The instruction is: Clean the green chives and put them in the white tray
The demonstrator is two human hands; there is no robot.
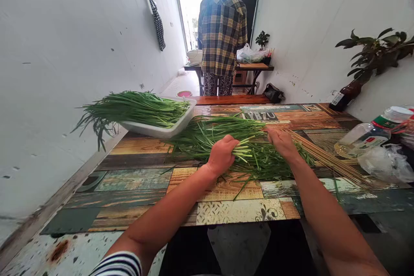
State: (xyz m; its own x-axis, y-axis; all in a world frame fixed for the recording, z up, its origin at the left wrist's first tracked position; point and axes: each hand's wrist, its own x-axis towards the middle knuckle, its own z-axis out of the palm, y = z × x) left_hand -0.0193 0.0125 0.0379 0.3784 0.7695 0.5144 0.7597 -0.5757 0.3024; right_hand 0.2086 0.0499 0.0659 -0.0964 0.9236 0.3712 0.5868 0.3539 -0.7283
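Observation:
My left hand (222,155) is closed round a bunch of garlic chives (244,151), their pale stem ends pointing right and their green leaves trailing left. To the right of those stems, my right hand (282,143) is closed in a pinch; whatever it grips is hidden. Beyond my left hand lies a loose pile of chives (207,131) on the table. Scattered green leaves (270,161) spread below and between both hands. At the back left, a white tray (174,131) holds a large heap of chives (145,108) that hangs over its left side.
Thin wooden skewers (326,157) lie right of my right hand on the patchwork-patterned table (136,181). Farther right are a clear plastic jar (365,133), a crumpled plastic bag (386,161) and a brown bottle (344,95) holding a plant. A person (222,30) stands beyond the bench (229,100).

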